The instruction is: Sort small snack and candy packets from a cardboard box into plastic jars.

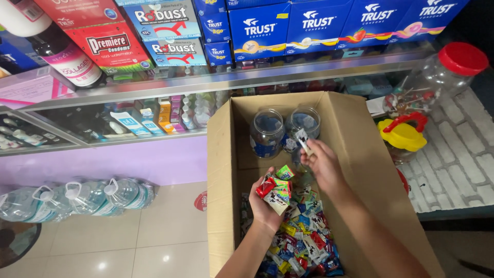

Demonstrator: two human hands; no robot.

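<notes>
Step in hand, by my reading: sorting small wrapped sweets out of the cardboard box (226, 154) into jars.

Left hand (267, 203): closed around a bunch of wrapped sweets (276, 188), red, green and white, held above the loose heap.
Right hand (321, 164): fingers pinched narrow on a single wrapped sweet (302, 140), raised just near the right-hand clear jar (304, 123).

Containers:
- Cardboard box, open top; near part covered with a heap of loose sweets (303, 242), mixed colours.
- Two clear jars at the far end, left jar (266, 133) and right jar side by side, lids off. Contents hard to tell.
- Right of the box: a large clear jar with a red lid (463, 57), and one with a yellow lid (402, 135).

Next move likely calls for carrying the pinched sweet over the jar mouth and letting go squarely.
</notes>
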